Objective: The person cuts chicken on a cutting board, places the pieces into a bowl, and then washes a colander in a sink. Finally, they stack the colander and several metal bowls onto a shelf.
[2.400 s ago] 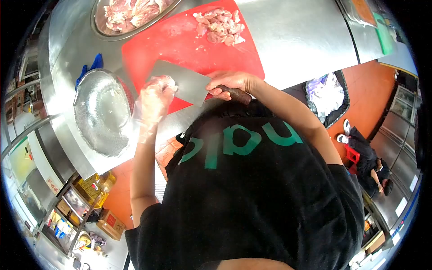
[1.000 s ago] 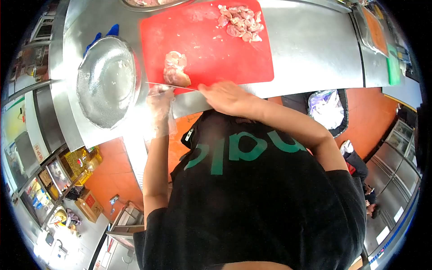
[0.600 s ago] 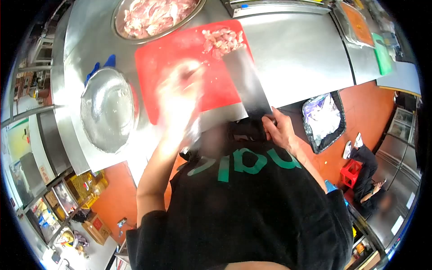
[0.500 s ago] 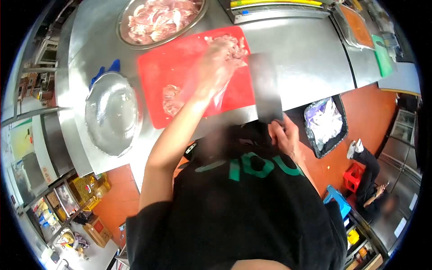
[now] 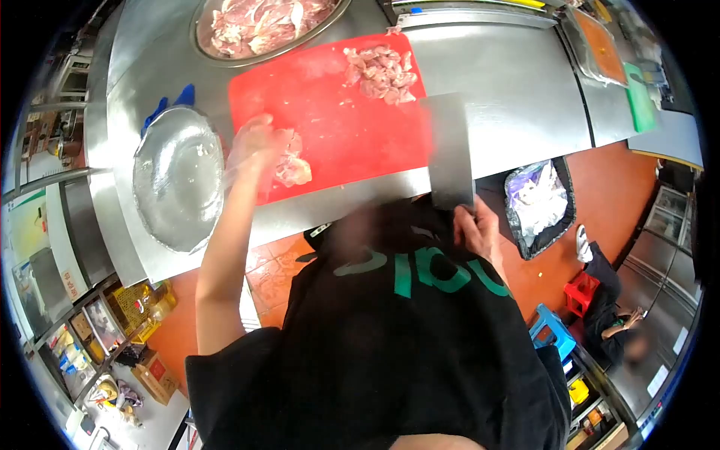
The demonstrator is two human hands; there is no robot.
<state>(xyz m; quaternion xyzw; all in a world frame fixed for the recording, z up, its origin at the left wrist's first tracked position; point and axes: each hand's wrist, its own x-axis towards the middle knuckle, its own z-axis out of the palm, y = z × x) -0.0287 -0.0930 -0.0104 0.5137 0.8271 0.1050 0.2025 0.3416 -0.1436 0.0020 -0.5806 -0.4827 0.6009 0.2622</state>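
My right hand [image 5: 480,227] grips the handle of a cleaver [image 5: 450,154], its broad blade overlapping the right edge of the red cutting board [image 5: 330,142]. Blurred by motion, my left hand [image 5: 256,146] is over the board's left side in what looks like a clear plastic glove. Right beside its fingers lies a piece of raw meat [image 5: 294,169]. Cut chunks of raw meat [image 5: 382,73] form a small heap at the board's far right corner.
Behind the board stands a metal bowl [image 5: 196,37] of raw meat. An oval metal tray [image 5: 178,180] sits to the left, by a blue object [image 5: 184,95]. A lined bin [image 5: 559,225] is right of the counter. Another person [image 5: 607,300] sits farther right.
My left hand has moved left, from the chunks at the far right corner to the piece of meat on the left. The cleaver stays in my right hand.
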